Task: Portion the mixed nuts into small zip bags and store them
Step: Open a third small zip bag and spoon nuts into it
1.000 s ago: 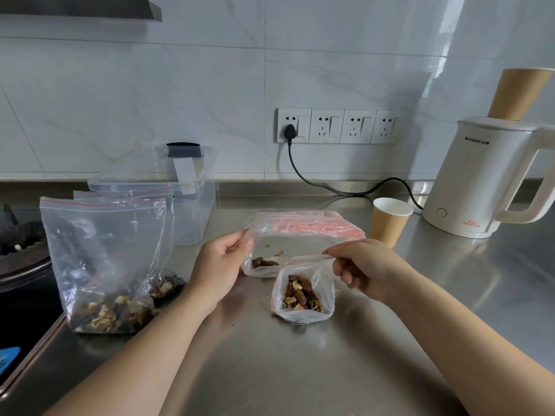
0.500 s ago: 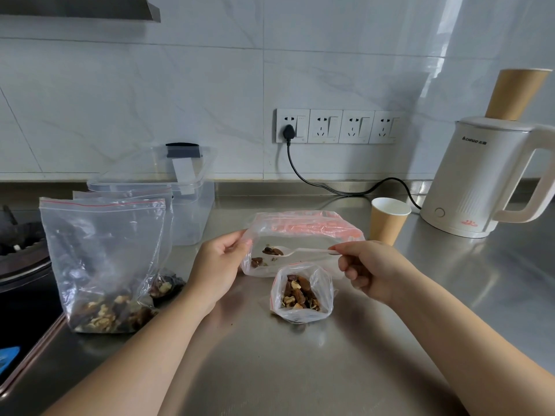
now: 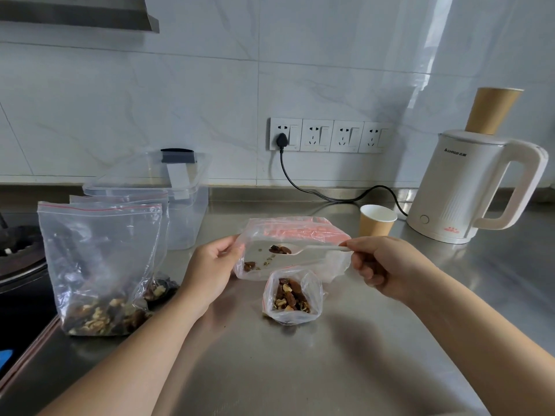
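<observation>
Left hand (image 3: 210, 274) pinched mouth of flimsy clear bag (image 3: 288, 259) at mid-tabletop (image 3: 330, 370). Right hand (image 3: 387, 265) gripped handle of light plastic spoon (image 3: 303, 250) carrying loose nuts (image 3: 280, 249) inside bag. Open small bag (image 3: 292, 298), part-filled, stood just in front; likely tips easily, best held by rim.

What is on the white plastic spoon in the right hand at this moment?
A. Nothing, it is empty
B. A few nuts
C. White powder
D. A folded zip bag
B: the spoon, held by the right hand, carries a few brown nuts in its bowl.
</observation>
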